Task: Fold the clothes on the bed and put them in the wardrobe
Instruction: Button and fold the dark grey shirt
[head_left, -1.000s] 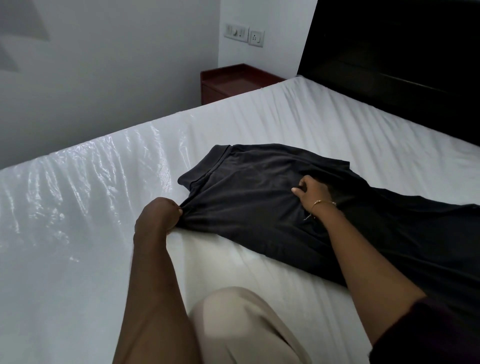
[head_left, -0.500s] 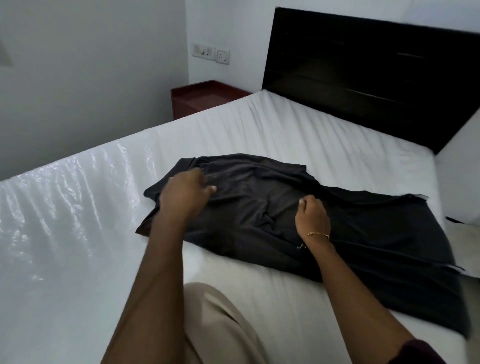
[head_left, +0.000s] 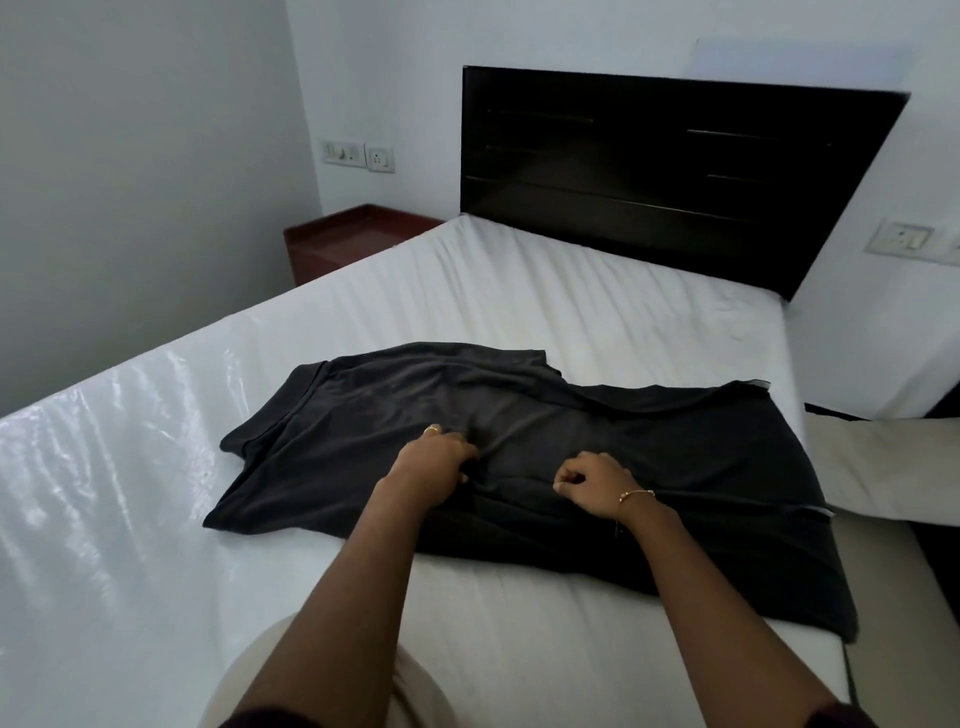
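Dark grey cloth, one garment (head_left: 597, 467), is spread flat across the white-sheeted bed (head_left: 571, 291), its collar end toward the left edge and its hem reaching the right edge; the left hand (head_left: 434, 465) is laid on its middle with fingers curled into a bunched fold of the fabric; the right hand (head_left: 592, 480) is set just beside it, fingers curled and pinching the cloth, a thin bracelet (head_left: 636, 494) worn at the wrist; two forearms are stretched over the near mattress edge; one black headboard (head_left: 675, 166) is stood against the far wall; one red-brown bedside table (head_left: 353, 239) is seen in the corner; two switch plates (head_left: 358, 155) are mounted above it.
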